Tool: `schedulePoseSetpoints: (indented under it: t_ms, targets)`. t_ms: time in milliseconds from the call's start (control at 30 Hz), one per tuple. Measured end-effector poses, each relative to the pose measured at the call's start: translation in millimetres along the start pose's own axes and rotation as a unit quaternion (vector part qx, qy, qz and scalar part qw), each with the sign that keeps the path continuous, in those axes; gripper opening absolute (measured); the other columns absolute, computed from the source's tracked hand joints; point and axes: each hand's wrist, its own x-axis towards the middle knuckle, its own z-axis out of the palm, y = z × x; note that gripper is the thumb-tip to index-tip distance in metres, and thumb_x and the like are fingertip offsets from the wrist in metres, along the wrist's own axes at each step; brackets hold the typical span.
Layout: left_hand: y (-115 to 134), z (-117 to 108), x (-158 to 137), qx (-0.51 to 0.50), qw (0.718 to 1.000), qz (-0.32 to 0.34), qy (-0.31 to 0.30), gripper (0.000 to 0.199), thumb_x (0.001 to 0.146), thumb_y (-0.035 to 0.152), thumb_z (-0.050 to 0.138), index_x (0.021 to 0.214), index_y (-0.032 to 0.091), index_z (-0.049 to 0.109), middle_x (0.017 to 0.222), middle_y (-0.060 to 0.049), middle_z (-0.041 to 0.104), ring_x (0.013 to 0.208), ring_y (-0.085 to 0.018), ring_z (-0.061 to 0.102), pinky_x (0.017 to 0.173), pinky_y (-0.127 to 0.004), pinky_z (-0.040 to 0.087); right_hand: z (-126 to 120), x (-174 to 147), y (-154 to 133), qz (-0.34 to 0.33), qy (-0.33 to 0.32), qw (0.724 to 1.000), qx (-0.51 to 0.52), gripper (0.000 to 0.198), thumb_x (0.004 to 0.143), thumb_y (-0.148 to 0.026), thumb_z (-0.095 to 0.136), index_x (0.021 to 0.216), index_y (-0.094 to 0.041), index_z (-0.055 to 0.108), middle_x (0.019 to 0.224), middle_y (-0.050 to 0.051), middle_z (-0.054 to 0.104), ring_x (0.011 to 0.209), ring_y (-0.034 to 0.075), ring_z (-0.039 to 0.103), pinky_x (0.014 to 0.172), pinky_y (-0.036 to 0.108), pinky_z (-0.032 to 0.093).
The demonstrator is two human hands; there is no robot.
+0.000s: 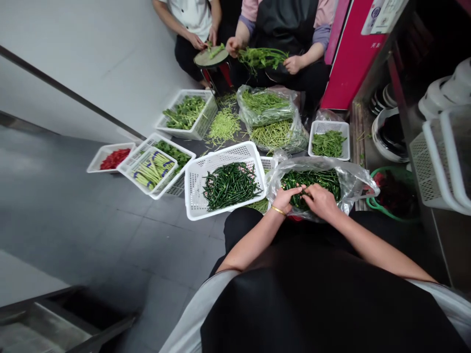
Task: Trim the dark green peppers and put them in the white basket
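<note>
Dark green chili peppers (329, 179) fill a clear plastic bag (348, 171) in front of my lap. Over the bag's near side, my left hand (285, 198), with a gold bracelet at the wrist, is closed in a pinch. Close beside it my right hand (321, 200) is closed too, and the fingertips of both hands almost meet around a green chili pepper. My fingers partly hide that pepper. To the left stands a white perforated basket (195, 196) with a heap of slim green chili peppers (231, 186) in it.
Two people sit opposite; one person's hands (294, 63) hold leafy green stems (263, 58). Baskets of greens (186, 113), tied green stalks (154, 169) and red peppers (115, 159) line the left. A metal shelf (429, 215) and a green basket (375, 202) border the right.
</note>
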Motion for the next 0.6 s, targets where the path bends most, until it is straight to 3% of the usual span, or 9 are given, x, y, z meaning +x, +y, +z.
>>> schedulePoseSetpoints:
  t_ms: [67, 133, 200, 267, 367, 433, 533, 600]
  targets:
    - [0.5, -2.0, -1.6, -0.001, 1.000, 0.000, -0.008, 0.034, 0.047, 0.020, 0.084, 0.076, 0.009, 0.069, 0.077, -0.007, 0.072, 0.067, -0.015, 0.064, 0.067, -0.028, 0.050, 2.1, -4.8, -7.9, -0.013, -0.038, 0.995, 0.087, 0.030, 0.088, -0.045, 0.055, 0.094, -0.019, 0.067, 0.083, 0.008, 0.064, 0.075, 0.020, 0.060, 0.069, 0.032, 0.044]
    - [6.6, -6.6, -5.0, 0.028, 0.999, -0.009, -0.045, 0.035, 0.046, 0.020, 0.085, 0.075, 0.010, 0.068, 0.073, -0.007, 0.071, 0.064, -0.015, 0.063, 0.063, -0.027, 0.048, -1.4, -0.4, -5.0, 0.037, -0.116, 0.965, 0.232, 0.042, 0.088, -0.058, 0.050, 0.087, -0.019, 0.067, 0.063, 0.002, 0.057, 0.059, 0.017, 0.055, 0.059, 0.030, 0.044]
    - [14.3, -10.9, -9.3, 0.064, 0.991, -0.023, -0.112, 0.037, 0.046, 0.021, 0.086, 0.075, 0.010, 0.066, 0.069, -0.005, 0.070, 0.060, -0.015, 0.062, 0.059, -0.027, 0.047, -5.2, 9.5, 3.5, 0.121, -0.204, 0.893, 0.381, 0.056, 0.087, -0.069, 0.042, 0.076, -0.018, 0.065, 0.046, -0.005, 0.040, 0.042, 0.012, 0.042, 0.046, 0.027, 0.038]
    - [20.6, -13.7, -13.5, 0.091, 0.979, -0.030, -0.180, 0.038, 0.047, 0.022, 0.087, 0.076, 0.011, 0.064, 0.068, -0.004, 0.068, 0.059, -0.014, 0.062, 0.060, -0.027, 0.047, -4.5, 19.6, 11.4, 0.177, -0.251, 0.823, 0.478, 0.060, 0.083, -0.072, 0.046, 0.065, -0.017, 0.062, 0.041, -0.008, 0.029, 0.036, 0.009, 0.032, 0.039, 0.024, 0.029]
    - [25.9, -15.4, -18.5, 0.118, 0.968, -0.040, -0.216, 0.042, 0.046, 0.026, 0.088, 0.076, 0.012, 0.062, 0.067, -0.004, 0.067, 0.059, -0.014, 0.061, 0.062, -0.027, 0.047, 3.1, 27.3, 17.3, 0.204, -0.219, 0.777, 0.553, 0.049, 0.074, -0.062, 0.067, 0.057, -0.017, 0.055, 0.042, -0.008, 0.029, 0.037, 0.006, 0.029, 0.038, 0.021, 0.027]
    - [28.5, -15.9, -21.8, 0.143, 0.962, -0.050, -0.228, 0.044, 0.046, 0.027, 0.088, 0.078, 0.012, 0.061, 0.068, -0.005, 0.067, 0.061, -0.015, 0.062, 0.063, -0.028, 0.047, 7.3, 26.3, 18.8, 0.227, -0.203, 0.748, 0.590, 0.046, 0.073, -0.058, 0.068, 0.056, -0.018, 0.052, 0.043, -0.009, 0.029, 0.037, 0.006, 0.029, 0.037, 0.021, 0.028]
    - [33.5, -15.3, -26.7, 0.203, 0.938, -0.037, -0.278, 0.041, 0.049, 0.026, 0.087, 0.079, 0.013, 0.062, 0.071, -0.004, 0.067, 0.066, -0.017, 0.064, 0.065, -0.028, 0.046, 8.1, 17.5, 18.5, 0.269, -0.278, 0.695, 0.606, 0.053, 0.075, -0.068, 0.058, 0.055, -0.021, 0.044, 0.042, -0.010, 0.023, 0.035, 0.006, 0.021, 0.033, 0.020, 0.022]
    - [37.5, -14.6, -29.0, 0.250, 0.918, -0.014, -0.309, 0.037, 0.052, 0.024, 0.085, 0.080, 0.013, 0.063, 0.073, -0.004, 0.067, 0.070, -0.017, 0.064, 0.068, -0.029, 0.047, 7.2, 9.4, 15.3, 0.281, -0.309, 0.696, 0.585, 0.058, 0.074, -0.074, 0.054, 0.052, -0.023, 0.036, 0.041, -0.010, 0.020, 0.034, 0.006, 0.016, 0.032, 0.021, 0.017]
